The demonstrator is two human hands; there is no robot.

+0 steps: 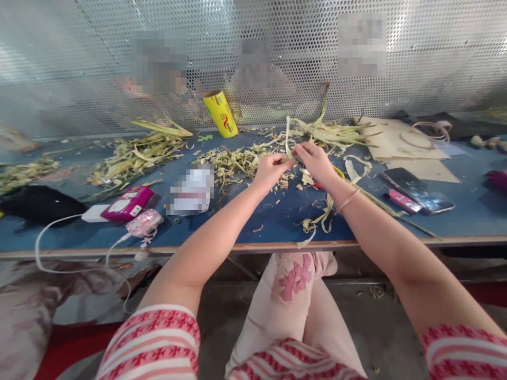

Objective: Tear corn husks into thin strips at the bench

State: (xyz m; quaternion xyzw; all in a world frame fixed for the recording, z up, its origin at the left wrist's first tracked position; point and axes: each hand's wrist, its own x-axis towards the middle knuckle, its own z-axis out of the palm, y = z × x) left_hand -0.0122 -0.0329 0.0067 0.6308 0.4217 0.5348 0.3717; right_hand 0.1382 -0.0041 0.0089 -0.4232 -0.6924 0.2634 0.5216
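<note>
My left hand (272, 169) and my right hand (316, 161) meet over the middle of the blue table (277, 221), fingers pinched together on a pale green leaf strip (288, 138) that stands up between them. A thin bracelet sits on my right wrist. Below the hands lie loose pale strips (322, 216) reaching the table's front edge, and a small red object (315, 184) shows under my right wrist. A heap of cut leaf scraps (233, 158) is just left of my left hand.
A yellow roll (221, 113) leans at the back by a perforated metal screen (79, 63). Leaf piles (134, 153) lie left, long leaves (332, 132) behind. Pink power bank (127, 203) with white cable (59, 227) sits left; phones (418, 191) and cardboard sheets (396, 142) sit right.
</note>
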